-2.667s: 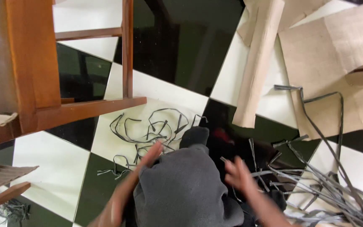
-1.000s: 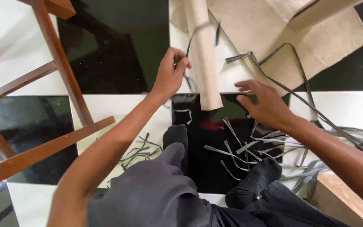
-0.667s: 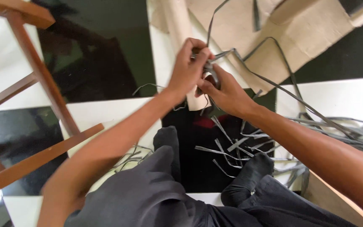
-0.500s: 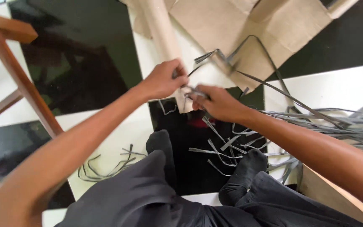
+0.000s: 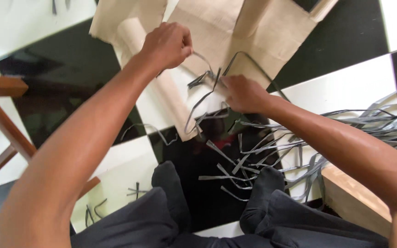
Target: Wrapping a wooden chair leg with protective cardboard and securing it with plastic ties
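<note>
My left hand (image 5: 167, 44) is raised over the brown paper, its fingers closed on one end of a thin grey strip (image 5: 201, 98) that curves down toward the floor. My right hand (image 5: 243, 93) pinches the same strip a little lower and to the right. A long grey strip (image 5: 249, 62) arcs over the brown cardboard sheet (image 5: 272, 32) behind the hands. Several cut grey strips (image 5: 242, 158) lie on the black tile below. My legs in dark trousers and black socks (image 5: 263, 188) fill the bottom.
A rolled brown paper tube (image 5: 155, 87) lies on the black-and-white tiled floor (image 5: 345, 87). A heap of long grey strips (image 5: 391, 121) spreads at right. Wooden furniture legs (image 5: 1, 124) stand at left, a wooden block (image 5: 354, 195) at lower right. Small strip scraps (image 5: 136, 190) lie lower left.
My left hand has lifted up and away from the right, drawing the grey strip out between them. The view has tilted forward, so the cardboard sits closer and the chair legs slid left.
</note>
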